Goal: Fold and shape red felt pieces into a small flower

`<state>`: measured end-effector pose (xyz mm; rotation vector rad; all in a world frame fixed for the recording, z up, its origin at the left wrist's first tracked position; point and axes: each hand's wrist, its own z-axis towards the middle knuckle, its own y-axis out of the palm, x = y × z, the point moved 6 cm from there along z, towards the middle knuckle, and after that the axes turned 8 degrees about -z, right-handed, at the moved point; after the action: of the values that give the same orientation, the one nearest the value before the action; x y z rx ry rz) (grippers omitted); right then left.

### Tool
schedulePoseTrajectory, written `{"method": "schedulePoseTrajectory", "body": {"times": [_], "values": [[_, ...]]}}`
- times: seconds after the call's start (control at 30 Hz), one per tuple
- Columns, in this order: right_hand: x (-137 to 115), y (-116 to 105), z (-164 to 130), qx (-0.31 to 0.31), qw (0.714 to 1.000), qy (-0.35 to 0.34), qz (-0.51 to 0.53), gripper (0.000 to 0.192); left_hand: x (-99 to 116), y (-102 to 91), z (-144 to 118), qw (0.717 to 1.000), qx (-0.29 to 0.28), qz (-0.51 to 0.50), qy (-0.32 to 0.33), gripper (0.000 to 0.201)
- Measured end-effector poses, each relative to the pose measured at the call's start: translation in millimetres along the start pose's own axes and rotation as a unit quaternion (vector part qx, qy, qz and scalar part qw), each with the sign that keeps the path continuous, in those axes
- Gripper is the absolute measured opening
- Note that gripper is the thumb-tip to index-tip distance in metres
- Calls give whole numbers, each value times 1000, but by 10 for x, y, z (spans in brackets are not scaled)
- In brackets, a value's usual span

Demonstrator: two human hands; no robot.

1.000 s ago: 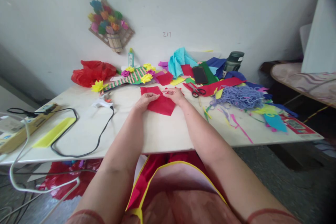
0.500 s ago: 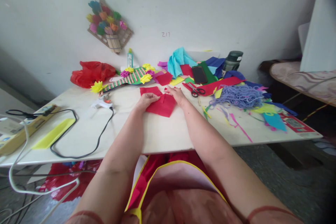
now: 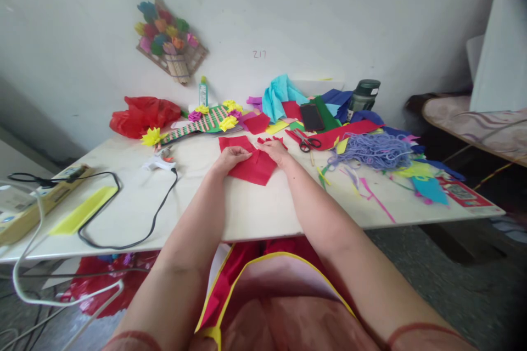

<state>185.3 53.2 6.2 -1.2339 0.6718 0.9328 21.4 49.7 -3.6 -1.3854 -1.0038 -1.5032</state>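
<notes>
A sheet of red crepe paper [image 3: 257, 171] lies on the white table in front of me, with a crease raised near its middle. My left hand [image 3: 234, 157] pinches that crease from the left, thumb and fingers together. On the other side my right hand [image 3: 275, 149] closes its fingertips on the same paper, and a ruffled red edge shows beyond its knuckles. Just right of my right hand lie black-handled scissors [image 3: 308, 144]. A white hot glue gun [image 3: 160, 161] rests left of my left hand.
Behind stand a green board with paper flowers [image 3: 201, 123], a red plastic bag [image 3: 144, 115] and a glue bottle [image 3: 203, 92]. To the right are purple yarn [image 3: 374, 151], a phone [image 3: 312, 117], a dark cup [image 3: 364, 95] and paper scraps. A black cord [image 3: 158, 205] crosses the left side.
My right hand's fingers have drawn in and closed on the paper, and its far right edge is now bunched up beyond them. My left hand has stayed nearly still.
</notes>
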Motion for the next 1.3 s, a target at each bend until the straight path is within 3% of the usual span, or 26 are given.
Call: {"method": "schedulePoseTrajectory", "body": {"times": [0.43, 0.87, 1.13, 1.3], "values": [[-96, 21, -56, 0, 999, -38, 3, 36, 21, 41, -59, 999, -34, -19, -20, 34], [-201, 85, -98, -38, 997, -60, 23, 38, 20, 28, 0, 999, -18, 40, 29, 39], [-164, 81, -54, 4, 997, -78, 7, 29, 77, 75, -8, 997, -18, 62, 44, 43], [-129, 33, -19, 30, 996, -84, -17, 29, 109, 27, -11, 993, 20, 107, 52, 42]]}}
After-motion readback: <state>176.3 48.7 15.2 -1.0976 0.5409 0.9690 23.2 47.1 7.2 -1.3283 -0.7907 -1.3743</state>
